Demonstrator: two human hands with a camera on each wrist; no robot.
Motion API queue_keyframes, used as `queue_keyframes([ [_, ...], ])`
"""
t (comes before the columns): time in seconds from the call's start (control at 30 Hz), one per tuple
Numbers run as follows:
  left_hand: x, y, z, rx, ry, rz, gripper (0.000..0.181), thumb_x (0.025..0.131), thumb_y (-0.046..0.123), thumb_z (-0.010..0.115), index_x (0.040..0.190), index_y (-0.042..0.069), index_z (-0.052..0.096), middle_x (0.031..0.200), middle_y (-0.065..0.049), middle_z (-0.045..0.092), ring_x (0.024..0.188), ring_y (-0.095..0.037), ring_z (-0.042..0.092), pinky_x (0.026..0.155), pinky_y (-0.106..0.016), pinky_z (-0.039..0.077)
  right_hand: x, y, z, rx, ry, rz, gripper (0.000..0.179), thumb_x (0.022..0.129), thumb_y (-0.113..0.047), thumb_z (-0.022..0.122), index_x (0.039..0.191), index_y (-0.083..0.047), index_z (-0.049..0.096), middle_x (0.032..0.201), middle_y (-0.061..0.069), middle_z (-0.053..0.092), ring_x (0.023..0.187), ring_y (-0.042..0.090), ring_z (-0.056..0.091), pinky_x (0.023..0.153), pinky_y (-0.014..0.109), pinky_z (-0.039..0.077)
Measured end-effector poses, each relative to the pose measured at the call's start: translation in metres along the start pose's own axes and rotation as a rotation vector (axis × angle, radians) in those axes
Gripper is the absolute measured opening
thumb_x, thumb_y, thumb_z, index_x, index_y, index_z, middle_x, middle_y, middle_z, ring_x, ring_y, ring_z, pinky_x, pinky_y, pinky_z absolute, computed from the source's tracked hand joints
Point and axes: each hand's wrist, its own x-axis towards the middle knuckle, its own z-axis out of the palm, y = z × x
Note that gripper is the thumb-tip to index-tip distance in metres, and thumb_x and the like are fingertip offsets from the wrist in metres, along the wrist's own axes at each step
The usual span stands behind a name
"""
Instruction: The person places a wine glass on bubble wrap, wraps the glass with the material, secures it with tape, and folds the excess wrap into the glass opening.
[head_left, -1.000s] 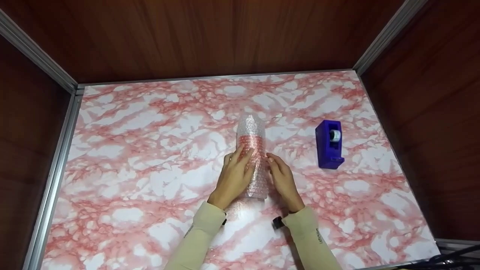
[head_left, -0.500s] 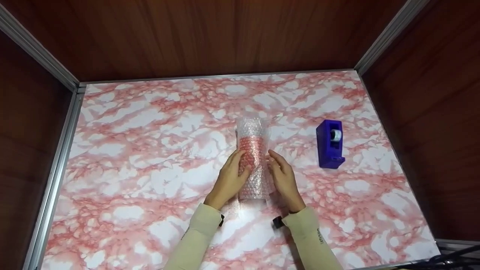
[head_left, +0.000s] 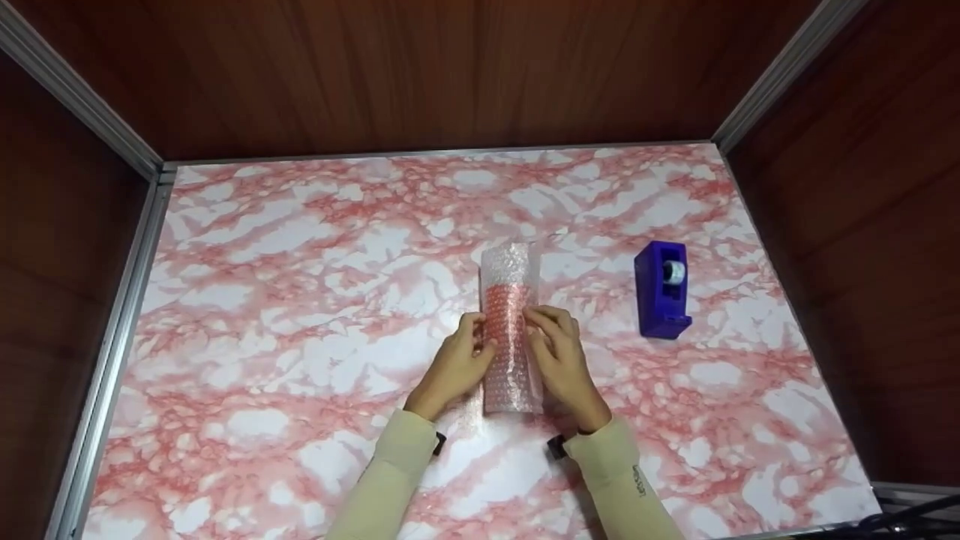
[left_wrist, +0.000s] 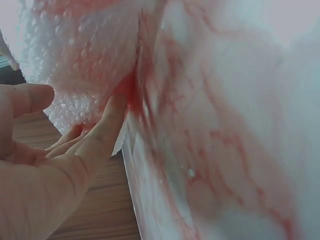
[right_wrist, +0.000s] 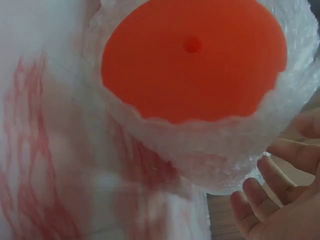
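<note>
**While bubble wrap (head_left: 511,264) surrounds a red cylinder (right_wrist: 195,85), its edge looks unfastened**

Just below and right of the head view's centre, the wrapped cylinder lies lengthwise on a pink marbled table (head_left: 330,352). The left hand (head_left: 454,366), fingers fairly straight, touches its left side. The right hand (head_left: 564,361) has fingertips at the wrap's right edge; whether they pinch it, I cannot tell. The step appears to be snugging the wrap. Next, one hand would likely need to keep the edge down, freeing the other for the purple tape dispenser (head_left: 651,307), right of frame.
</note>
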Motion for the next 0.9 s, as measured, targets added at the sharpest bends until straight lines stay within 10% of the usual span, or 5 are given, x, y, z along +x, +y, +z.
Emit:
queue_keyframes([
  [0.5,0.0,-0.001,0.003,0.091,0.045,0.013,0.035,0.1,0.011,0.057,0.132,-0.003,0.057,0.123,-0.015,0.062,0.107,-0.025,0.064,0.09,-0.031,0.052,0.002,-0.013,0.001,-0.403,-0.082,-0.228,0.038,0.097,-0.014,0.064,0.13,0.004,0.062,0.143,0.016,0.053,0.13,0.038,0.045,0.102,0.059,0.036],
  [0.7,0.003,0.002,-0.001,0.065,0.106,0.098,0.047,0.102,0.017,0.058,0.146,0.005,0.047,0.122,-0.013,0.061,0.101,-0.02,0.066,0.084,-0.029,0.054,0.003,-0.016,0.001,-0.401,-0.113,-0.201,0.038,0.1,-0.02,0.06,0.132,0.001,0.063,0.144,0.014,0.053,0.129,0.036,0.045,0.101,0.058,0.036],
  [0.9,0.004,0.01,-0.011,0.23,0.0,0.124,0.06,0.104,0.04,0.052,0.158,0.025,0.031,0.119,-0.015,0.059,0.096,-0.026,0.061,0.083,-0.044,0.052,0.007,-0.017,-0.001,-0.384,-0.132,-0.187,0.037,0.105,-0.023,0.052,0.132,-0.001,0.064,0.142,0.014,0.054,0.124,0.036,0.048,0.096,0.06,0.037],
])
